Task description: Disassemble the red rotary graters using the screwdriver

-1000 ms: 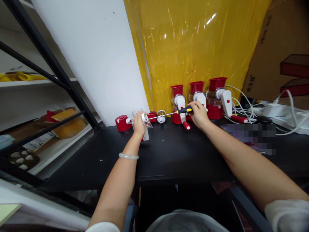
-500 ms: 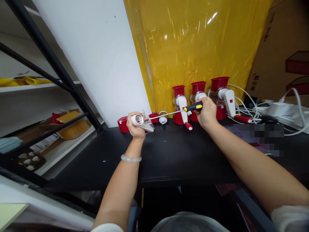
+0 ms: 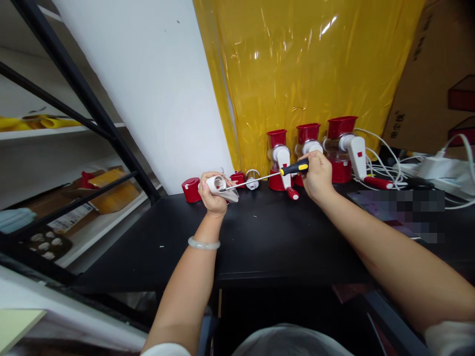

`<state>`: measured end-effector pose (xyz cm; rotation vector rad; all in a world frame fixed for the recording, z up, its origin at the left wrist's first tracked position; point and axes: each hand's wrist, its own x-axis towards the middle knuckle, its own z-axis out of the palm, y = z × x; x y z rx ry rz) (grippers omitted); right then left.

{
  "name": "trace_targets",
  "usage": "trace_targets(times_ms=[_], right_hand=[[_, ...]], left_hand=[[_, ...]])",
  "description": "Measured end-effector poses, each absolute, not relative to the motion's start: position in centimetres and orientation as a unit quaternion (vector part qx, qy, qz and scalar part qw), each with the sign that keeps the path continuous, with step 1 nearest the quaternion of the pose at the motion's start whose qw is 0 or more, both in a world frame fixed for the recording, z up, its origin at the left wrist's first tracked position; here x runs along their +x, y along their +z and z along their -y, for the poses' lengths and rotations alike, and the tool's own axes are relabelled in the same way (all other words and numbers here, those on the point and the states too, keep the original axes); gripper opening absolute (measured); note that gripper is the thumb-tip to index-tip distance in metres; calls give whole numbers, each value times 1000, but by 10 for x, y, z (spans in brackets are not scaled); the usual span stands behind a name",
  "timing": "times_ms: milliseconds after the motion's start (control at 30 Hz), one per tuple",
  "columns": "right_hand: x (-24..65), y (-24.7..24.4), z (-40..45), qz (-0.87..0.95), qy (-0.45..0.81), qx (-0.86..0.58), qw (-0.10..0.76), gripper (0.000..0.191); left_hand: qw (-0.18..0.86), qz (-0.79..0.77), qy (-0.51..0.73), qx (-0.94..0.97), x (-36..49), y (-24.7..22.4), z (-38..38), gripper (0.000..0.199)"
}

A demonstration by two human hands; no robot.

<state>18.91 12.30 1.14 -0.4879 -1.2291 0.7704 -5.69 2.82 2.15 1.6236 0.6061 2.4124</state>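
My left hand (image 3: pixel 213 200) is closed around a white and clear plastic grater part (image 3: pixel 231 194) with a round tube opening facing me. In my right hand (image 3: pixel 318 175) is a screwdriver (image 3: pixel 295 168) with a black and yellow handle, gripped from the right. Its long metal shaft points left, and the tip is at the tube's opening; how deep it reaches I cannot tell. A red round base (image 3: pixel 191 190) stands just left of my left hand. Behind the screwdriver are a small red piece (image 3: pixel 238 179) and a grater drum (image 3: pixel 253 179).
Three red and white rotary graters stand along the back, the nearest one (image 3: pixel 277 141) by the screwdriver handle. White cables and a power strip (image 3: pixel 451 173) lie on the right of the black table (image 3: pixel 289 247). A shelf rack (image 3: pixel 111 131) is at left, a cardboard box (image 3: pixel 426 89) at right.
The screwdriver tip has moved slightly left, from the rim of the white tube into its opening. Both hands keep their grips, and the whole view has shifted a little.
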Motion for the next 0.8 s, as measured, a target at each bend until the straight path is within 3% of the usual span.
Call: trace_targets(times_ms=[133, 800], right_hand=[[186, 8, -122, 516, 315, -226, 764, 39], [187, 7, -125, 530, 306, -222, 759, 38]], left_hand=[[90, -218, 811, 536, -57, 21, -28, 49], [-4, -223, 812, 540, -58, 21, -27, 48]])
